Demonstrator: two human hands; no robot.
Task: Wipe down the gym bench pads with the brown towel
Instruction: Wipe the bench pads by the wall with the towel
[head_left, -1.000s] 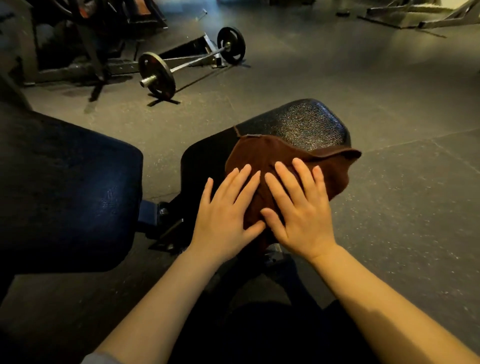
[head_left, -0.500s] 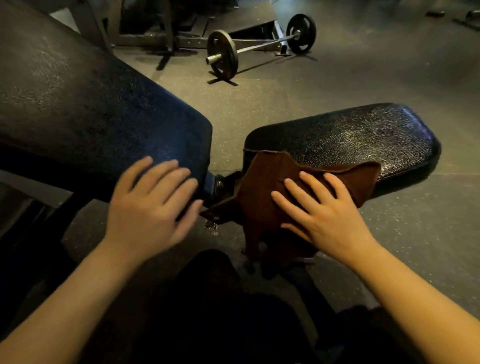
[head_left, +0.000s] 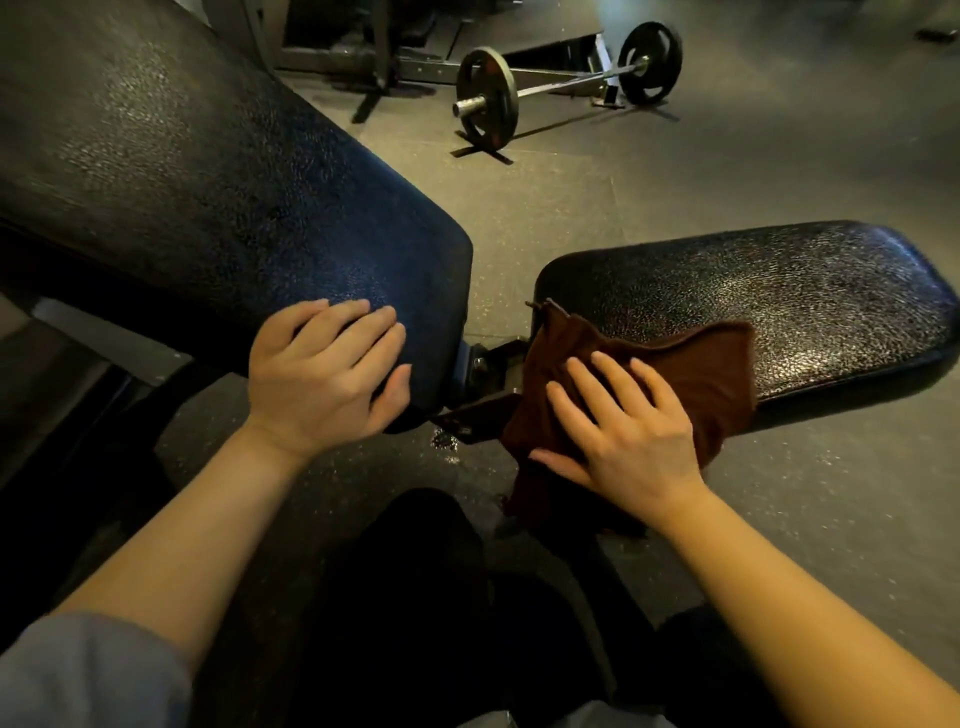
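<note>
2 hands are at work, each flat on a pad. Right hand (head_left: 626, 434): its grip is spread, fingers (head_left: 597, 387) straight and fanned, palm pressing the brown towel (head_left: 691, 364) onto the near end of the seat pad (head_left: 779, 291); nothing is pinched. Left hand (head_left: 324, 376): grip also spread, fingers slightly bent, resting on the near lower corner of the back pad (head_left: 208, 197) with the thumb pointing toward the towel.

Taking the towel as landmark: it lies partly on the seat pad's near end, with 1 corner reaching out across the pad's glossy top and the rest hanging off the near edge below the right palm. Just left of the towel sits the dark metal hinge bracket (head_left: 483, 384) that joins the 2 pads, and left of that the back pad rises, tilted up and away. The seat pad stretches off to the right of the towel, its pebbled black surface shining.

Below the towel are the person's dark-trousered legs (head_left: 426, 597) and both bare forearms; a grey sleeve (head_left: 88, 675) shows at the left arm. Far beyond the towel, on the speckled rubber floor (head_left: 571, 197), a barbell (head_left: 561, 85) with 2 plates lies beside a dark metal frame (head_left: 363, 57).
</note>
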